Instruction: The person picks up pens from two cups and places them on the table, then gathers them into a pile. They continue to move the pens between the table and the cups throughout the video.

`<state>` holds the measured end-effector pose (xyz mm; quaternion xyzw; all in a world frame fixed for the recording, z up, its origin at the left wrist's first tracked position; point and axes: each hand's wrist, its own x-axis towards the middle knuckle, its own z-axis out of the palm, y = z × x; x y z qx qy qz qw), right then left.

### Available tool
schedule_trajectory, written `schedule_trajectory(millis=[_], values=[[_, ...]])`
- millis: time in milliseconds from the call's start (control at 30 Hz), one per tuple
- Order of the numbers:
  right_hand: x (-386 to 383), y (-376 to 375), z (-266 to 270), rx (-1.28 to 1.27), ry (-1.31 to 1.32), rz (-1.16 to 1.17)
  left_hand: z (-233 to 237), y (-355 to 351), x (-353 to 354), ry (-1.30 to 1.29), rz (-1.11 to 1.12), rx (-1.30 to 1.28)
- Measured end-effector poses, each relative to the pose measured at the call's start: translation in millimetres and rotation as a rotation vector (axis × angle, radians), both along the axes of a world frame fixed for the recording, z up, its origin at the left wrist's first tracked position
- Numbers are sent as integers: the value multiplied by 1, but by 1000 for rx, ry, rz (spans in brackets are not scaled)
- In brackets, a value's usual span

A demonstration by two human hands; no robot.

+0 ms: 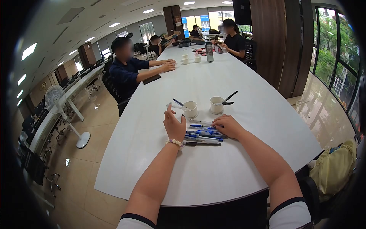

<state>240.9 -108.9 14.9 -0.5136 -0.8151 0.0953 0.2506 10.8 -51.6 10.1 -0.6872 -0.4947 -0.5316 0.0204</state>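
Note:
My left hand (175,124), with a beaded bracelet at the wrist, is raised beside the left white paper cup (190,110). Its thumb and index finger are apart, the index fingertip against a clear pen (176,106) that leans at the cup's rim. A dark blue pen (178,102) also leans there. My right hand (228,126) is lowered over the right ends of the pens, its fingertips closed on the end of a clear pen (200,121). Several blue and clear pens (204,134) lie side by side between my hands, with a black pen (203,144) nearest me. The right paper cup (217,105) holds black pens (230,96).
Across the white table (152,110), a person in dark blue (127,70) sits at the left. Further back are paper cups (185,59), a bottle (209,52) and another person (232,42). A yellow bag (333,170) is at the right, a fan (55,99) at the left.

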Motion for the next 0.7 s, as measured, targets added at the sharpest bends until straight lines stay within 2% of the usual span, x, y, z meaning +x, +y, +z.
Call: schedule_trajectory(millis=[67,133,167,233,300,367,467,567,633,700], values=[[3,4,0,8,33,-5,5,-4,1,28,-27,27],[9,11,-4,25,67,-22,7,-9,3,66,-322,-233],[7,8,-4,25,68,-23,6,-9,3,67,-323,-233],[0,2,-4,-51,244,-187,2,-9,5,343,-452,-230],[4,6,-2,-72,163,-182,-1,-6,5,343,-467,-228],[5,6,-4,-93,86,-176,0,-5,3,326,-507,-385],[5,7,-4,-95,-23,-191,-1,-3,4,281,-501,-427],[4,7,-8,-49,50,-199,2,-8,6,247,-429,-429],[3,4,-5,68,360,-267,-4,-3,5,243,-434,-385],[6,3,-1,158,468,-310,-11,1,4,244,-441,-343]])
